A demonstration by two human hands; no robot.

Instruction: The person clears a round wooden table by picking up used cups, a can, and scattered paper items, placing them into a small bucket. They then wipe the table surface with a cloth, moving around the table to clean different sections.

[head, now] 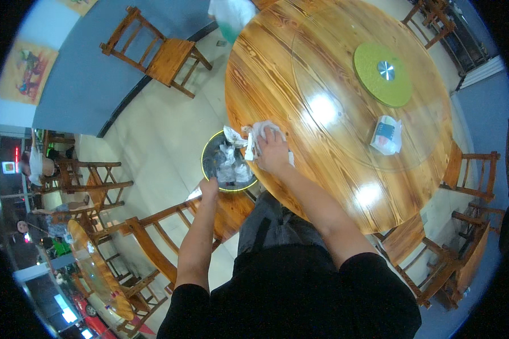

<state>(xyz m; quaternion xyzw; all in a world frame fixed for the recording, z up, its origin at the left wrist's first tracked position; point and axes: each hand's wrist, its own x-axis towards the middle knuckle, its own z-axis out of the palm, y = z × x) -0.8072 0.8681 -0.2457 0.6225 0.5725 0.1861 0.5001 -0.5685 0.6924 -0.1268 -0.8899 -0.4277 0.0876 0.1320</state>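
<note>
My right hand (273,151) presses on a bunched white cloth (268,127) at the left edge of the round wooden table (258,76). Crumpled used tissues (236,138) stick out from under it past the table edge, over a round trash bin (205,152) with a yellow rim. Inside the bin lie a dark liner and crumpled whitish waste (227,156). My left hand (209,187) grips the near rim of the bin, its fingers partly hidden. The bin is held close against the table's edge.
A clear glass turntable (348,144) lies on the table, bearing a green disc (364,80) and a plastic packet of tissues (386,136). Wooden chairs stand at the wall (169,59), beside my legs (233,207) and at right (407,241). Other people (38,163) are far left.
</note>
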